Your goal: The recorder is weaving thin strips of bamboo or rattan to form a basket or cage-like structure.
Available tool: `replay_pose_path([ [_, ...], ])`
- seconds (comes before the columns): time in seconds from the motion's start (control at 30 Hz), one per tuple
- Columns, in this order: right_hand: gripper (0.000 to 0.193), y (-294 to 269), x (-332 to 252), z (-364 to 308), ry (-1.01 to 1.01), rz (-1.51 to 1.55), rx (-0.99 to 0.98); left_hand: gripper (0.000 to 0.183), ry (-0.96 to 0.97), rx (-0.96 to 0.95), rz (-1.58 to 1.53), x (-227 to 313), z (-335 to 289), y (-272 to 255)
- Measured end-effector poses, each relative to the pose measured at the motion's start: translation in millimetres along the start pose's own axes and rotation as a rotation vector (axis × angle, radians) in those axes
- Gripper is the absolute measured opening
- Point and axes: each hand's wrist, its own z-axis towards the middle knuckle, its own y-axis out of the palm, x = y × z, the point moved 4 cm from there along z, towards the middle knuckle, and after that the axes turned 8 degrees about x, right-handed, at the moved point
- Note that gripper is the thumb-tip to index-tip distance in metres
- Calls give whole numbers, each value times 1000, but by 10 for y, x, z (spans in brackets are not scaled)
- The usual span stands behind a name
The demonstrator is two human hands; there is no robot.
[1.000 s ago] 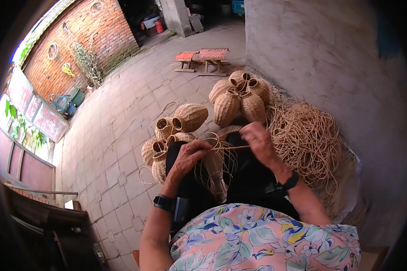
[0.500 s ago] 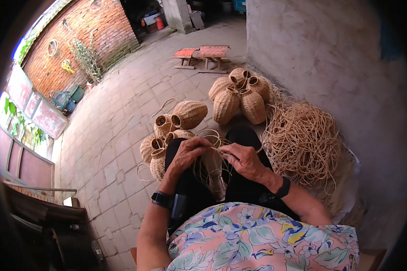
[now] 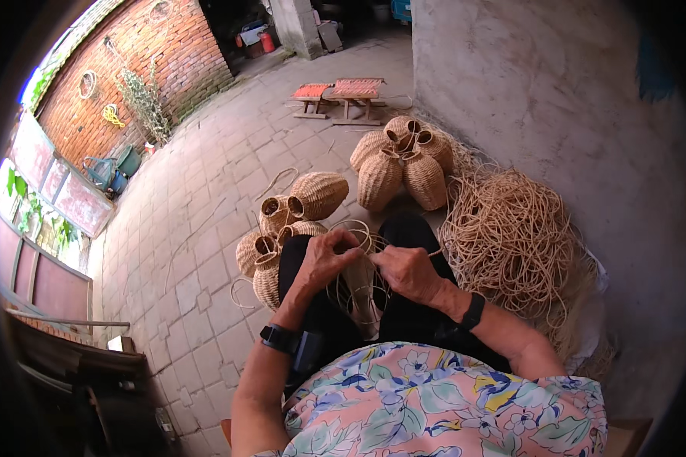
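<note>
Both hands meet over my lap, at a loose bunch of looping tan cords that hangs between my knees. My left hand is closed, thumb and fingers pinched at the cords. Beside it my right hand is also closed, gripping a cord near its fingertips. The exact hold is partly hidden by the fingers. Just beyond my left knee lies a group of woven vase-shaped baskets. Another cluster of woven baskets stands farther off, past my right knee.
A large tangled heap of tan cord lies right of my right leg, along the grey wall. Two low stools with red woven seats stand farther out on the paved floor. A brick wall rises at the far left.
My left fingers have curled in and drawn slightly back from the right hand. The right hand has turned a little, its fingers more tightly closed.
</note>
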Motion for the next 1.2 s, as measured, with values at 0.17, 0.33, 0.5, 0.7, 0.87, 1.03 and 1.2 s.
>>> replay_pose_path([
  [0.17,15,-219,215,196,167,-83,153,21,-14,145,88,-54,-13,119],
  [0.33,15,-104,200,255,126,-37,153,15,141,279,144,-70,-29,195],
  [0.5,15,123,229,224,156,38,90,13,150,253,145,-99,-34,180],
  [0.7,15,-26,288,243,224,140,38,15,55,196,125,-109,-22,156],
  [0.87,14,-173,323,286,236,146,30,13,75,191,144,-76,-18,156],
  [1.03,12,68,321,345,248,239,31,14,53,171,138,-39,-19,132],
  [1.2,11,154,376,321,281,245,26,15,26,122,171,11,-3,90],
])
